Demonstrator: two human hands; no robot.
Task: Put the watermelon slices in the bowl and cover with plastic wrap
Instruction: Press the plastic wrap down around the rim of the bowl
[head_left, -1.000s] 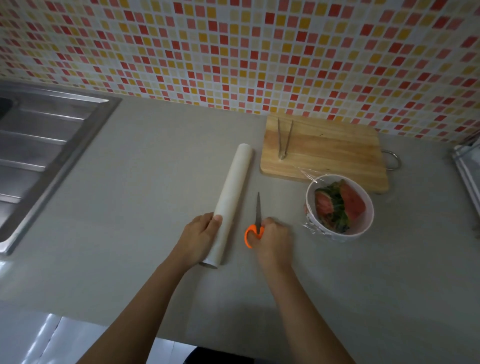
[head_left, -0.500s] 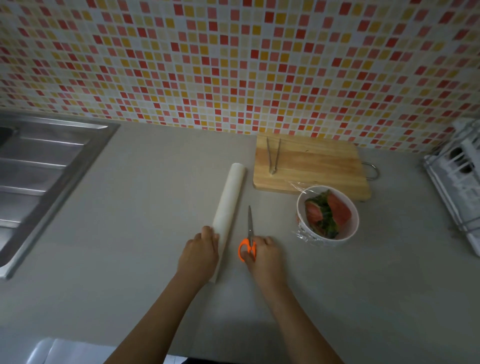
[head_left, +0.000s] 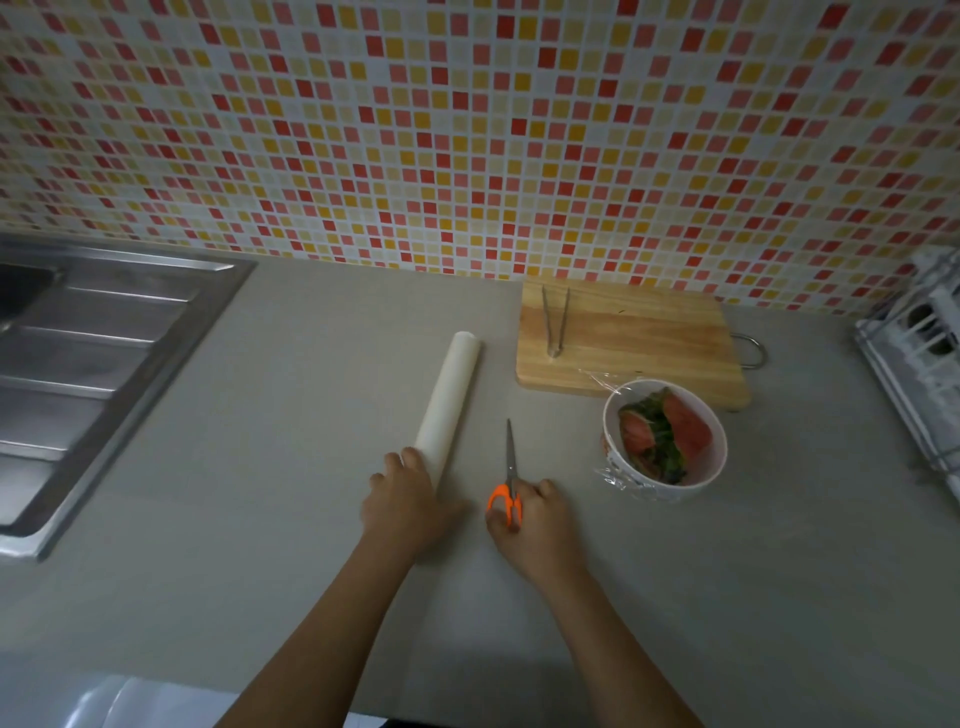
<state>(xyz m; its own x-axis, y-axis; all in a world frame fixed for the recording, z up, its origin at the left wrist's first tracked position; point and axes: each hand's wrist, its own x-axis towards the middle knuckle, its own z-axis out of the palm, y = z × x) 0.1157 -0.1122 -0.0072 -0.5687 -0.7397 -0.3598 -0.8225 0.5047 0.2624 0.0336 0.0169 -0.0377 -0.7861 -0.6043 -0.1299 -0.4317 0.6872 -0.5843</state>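
Observation:
A white bowl (head_left: 714, 457) on the grey counter holds red watermelon slices (head_left: 675, 431) with green rind, and clear plastic wrap (head_left: 618, 480) is stretched over it and crumpled down its left side. The white plastic wrap roll (head_left: 451, 395) lies lengthwise to the left. My left hand (head_left: 408, 501) rests over the roll's near end. My right hand (head_left: 537, 525) lies on the orange handles of the scissors (head_left: 510, 467), which lie flat, blades closed and pointing away from me.
A wooden cutting board (head_left: 639, 345) with metal tongs (head_left: 555, 322) sits behind the bowl by the mosaic tile wall. A steel sink drainboard (head_left: 93, 353) fills the left. A white wire rack (head_left: 919, 358) stands at the right edge.
The camera has tilted up, so everything sits lower in view. My left hand has slid further over the roll's near end. The scissors and bowl stay in place.

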